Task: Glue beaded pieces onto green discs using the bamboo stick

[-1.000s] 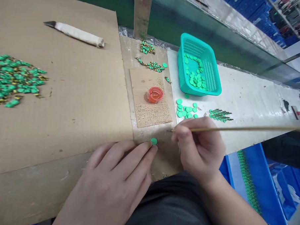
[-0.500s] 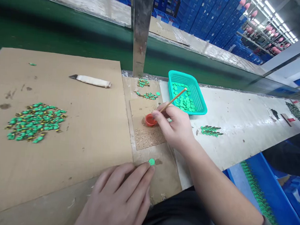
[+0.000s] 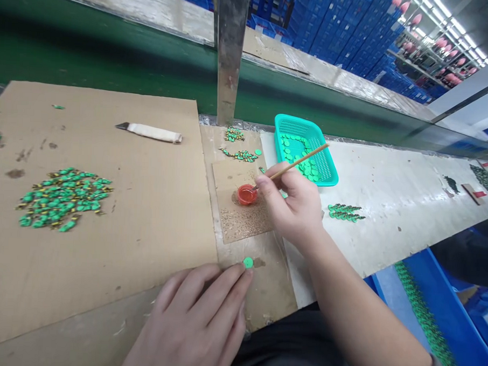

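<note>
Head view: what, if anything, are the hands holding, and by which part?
The right hand holds a thin wooden stick near its lower end. The left hand touches the near edge of a green disc; gripping unclear.

A small red cup [image 3: 246, 202] stands upright, liquid shining in it. I can see a thin wooden stick [image 3: 305, 158] held aslant, its low end at the cup's rim; whether it's dipped, I can't tell. Well apart, a round green disc [image 3: 247, 262] lies flat.
</note>
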